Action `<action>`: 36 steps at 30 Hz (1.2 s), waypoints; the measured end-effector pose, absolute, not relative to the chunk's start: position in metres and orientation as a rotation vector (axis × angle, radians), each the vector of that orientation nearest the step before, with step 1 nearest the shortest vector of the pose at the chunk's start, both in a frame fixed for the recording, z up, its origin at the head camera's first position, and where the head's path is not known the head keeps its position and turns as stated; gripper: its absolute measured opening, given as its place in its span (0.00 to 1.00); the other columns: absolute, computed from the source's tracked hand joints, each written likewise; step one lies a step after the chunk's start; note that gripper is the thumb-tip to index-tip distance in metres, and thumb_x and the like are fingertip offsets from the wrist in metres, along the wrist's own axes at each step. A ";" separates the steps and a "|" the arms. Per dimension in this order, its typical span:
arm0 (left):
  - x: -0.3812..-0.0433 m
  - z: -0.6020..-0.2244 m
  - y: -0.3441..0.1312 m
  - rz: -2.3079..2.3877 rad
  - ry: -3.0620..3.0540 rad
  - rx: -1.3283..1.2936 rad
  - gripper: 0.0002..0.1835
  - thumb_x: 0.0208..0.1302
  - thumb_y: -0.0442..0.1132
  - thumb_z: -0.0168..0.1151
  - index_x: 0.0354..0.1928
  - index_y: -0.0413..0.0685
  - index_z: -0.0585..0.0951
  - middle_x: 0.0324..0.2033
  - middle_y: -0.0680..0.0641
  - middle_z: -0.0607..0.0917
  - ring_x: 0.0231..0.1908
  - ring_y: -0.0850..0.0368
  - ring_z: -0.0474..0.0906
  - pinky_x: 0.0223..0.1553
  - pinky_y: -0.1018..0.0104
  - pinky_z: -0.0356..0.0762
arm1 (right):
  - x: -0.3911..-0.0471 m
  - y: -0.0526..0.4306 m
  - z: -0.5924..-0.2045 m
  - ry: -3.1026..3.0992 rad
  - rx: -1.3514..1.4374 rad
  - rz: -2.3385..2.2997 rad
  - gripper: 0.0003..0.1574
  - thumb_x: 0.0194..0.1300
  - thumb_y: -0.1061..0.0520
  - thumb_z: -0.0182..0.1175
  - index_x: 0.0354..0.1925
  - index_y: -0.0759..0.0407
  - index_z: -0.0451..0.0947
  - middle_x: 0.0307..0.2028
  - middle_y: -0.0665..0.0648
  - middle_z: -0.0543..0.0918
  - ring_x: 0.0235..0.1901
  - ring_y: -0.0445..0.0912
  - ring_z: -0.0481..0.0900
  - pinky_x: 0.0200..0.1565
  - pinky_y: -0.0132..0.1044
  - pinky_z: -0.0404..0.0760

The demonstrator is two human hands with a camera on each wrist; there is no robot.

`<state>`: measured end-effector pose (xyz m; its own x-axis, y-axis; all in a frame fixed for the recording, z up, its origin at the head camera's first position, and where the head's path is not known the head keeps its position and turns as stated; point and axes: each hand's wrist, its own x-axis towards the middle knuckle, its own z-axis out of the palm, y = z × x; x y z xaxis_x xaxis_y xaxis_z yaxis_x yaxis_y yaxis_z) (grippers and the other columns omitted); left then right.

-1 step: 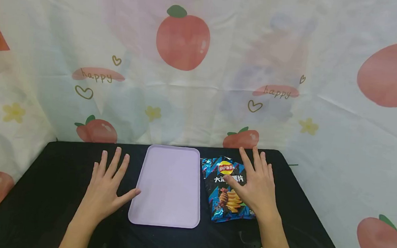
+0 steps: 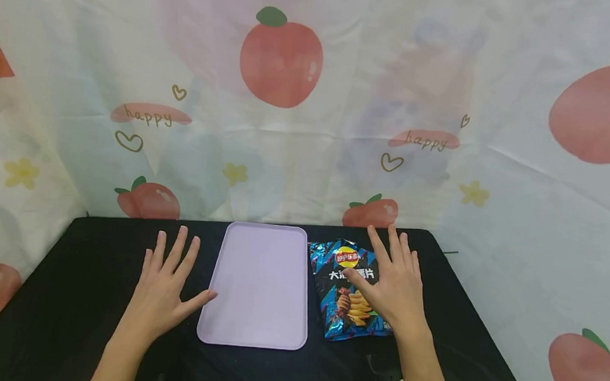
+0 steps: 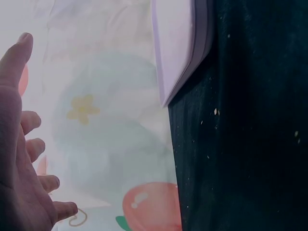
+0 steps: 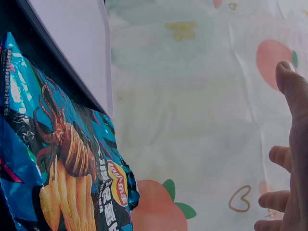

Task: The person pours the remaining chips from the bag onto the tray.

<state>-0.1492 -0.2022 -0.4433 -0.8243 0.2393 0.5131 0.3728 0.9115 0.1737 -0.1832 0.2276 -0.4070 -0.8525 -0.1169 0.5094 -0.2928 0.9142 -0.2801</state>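
A pale lilac rectangular tray [image 2: 258, 287] lies flat in the middle of the black-covered table. Directly right of it is a blue and black bag of potato chips [image 2: 332, 297], partly hidden by a hand. My left hand [image 2: 159, 295] is held with spread fingers left of the tray, its thumb tip overlapping the tray's left edge in the head view. Over the right part of the bag, my right hand [image 2: 396, 286] is spread too. The left wrist view has the left hand [image 3: 24, 159] apart from the tray; in the right wrist view the right hand [image 4: 293, 159] is apart from the bag.
A black cloth [image 2: 46, 309] covers the table, with small light specks on it in the left wrist view. White fabric [image 2: 305, 179] printed with peaches, hearts and flowers hangs behind the table and along both sides.
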 end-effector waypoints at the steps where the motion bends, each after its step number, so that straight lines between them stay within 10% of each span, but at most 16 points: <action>1: -0.149 -0.444 -0.202 -0.371 -2.576 -0.444 0.57 0.54 0.73 0.63 0.80 0.57 0.52 0.80 0.49 0.43 0.77 0.34 0.35 0.65 0.25 0.51 | -0.183 0.228 -0.407 -2.578 0.297 0.486 0.59 0.57 0.22 0.60 0.78 0.39 0.53 0.80 0.57 0.46 0.77 0.65 0.45 0.69 0.71 0.48; 36: -0.139 -0.460 -0.191 -0.758 -3.292 -0.385 0.61 0.44 0.72 0.72 0.77 0.53 0.60 0.76 0.38 0.59 0.72 0.22 0.49 0.56 0.15 0.49 | -0.200 0.280 -0.457 -3.107 -0.145 0.650 0.55 0.66 0.30 0.57 0.76 0.60 0.54 0.70 0.76 0.62 0.65 0.74 0.64 0.56 0.75 0.66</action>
<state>-0.1385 -0.1906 -0.4595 -0.9417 0.2724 -0.1974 0.1585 0.8769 0.4538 -0.1999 0.2803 -0.4574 -0.9952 0.0821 -0.0541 0.0969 0.9121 -0.3984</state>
